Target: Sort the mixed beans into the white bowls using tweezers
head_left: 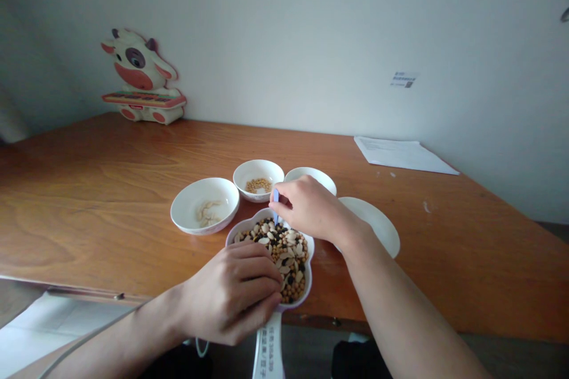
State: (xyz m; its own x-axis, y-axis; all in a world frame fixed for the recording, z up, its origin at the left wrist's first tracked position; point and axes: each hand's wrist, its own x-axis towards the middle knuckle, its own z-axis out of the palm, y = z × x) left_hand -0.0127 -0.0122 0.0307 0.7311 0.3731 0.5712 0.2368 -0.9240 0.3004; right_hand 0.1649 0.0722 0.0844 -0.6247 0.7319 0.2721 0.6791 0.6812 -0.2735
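A white flower-shaped dish (pixel 310 275) with a lilac edge sits at the table's front edge, filled with mixed beans and seeds (pixel 291 260): yellow, black and flat white ones. My left hand (pixel 240 293) is curled over the dish's lower left rim, its fingertips above the seeds and partly hidden. Between the thumb and fingers of my right hand (pixel 306 207) is a pair of pale purple tweezers (pixel 276 198), with the tips down among the seeds at the dish's far side. Below the dish, a white printed strip (pixel 268 346) like a handle reaches toward me.
Around the dish stand a bowl (pixel 182 204) with pale flat seeds, a bowl (pixel 240 174) with yellow beans, a white bowl (pixel 331 182) partly covered by my right hand, and a white plate (pixel 382 228). A cow toy (pixel 142 80) and papers (pixel 402 153) are farther back.
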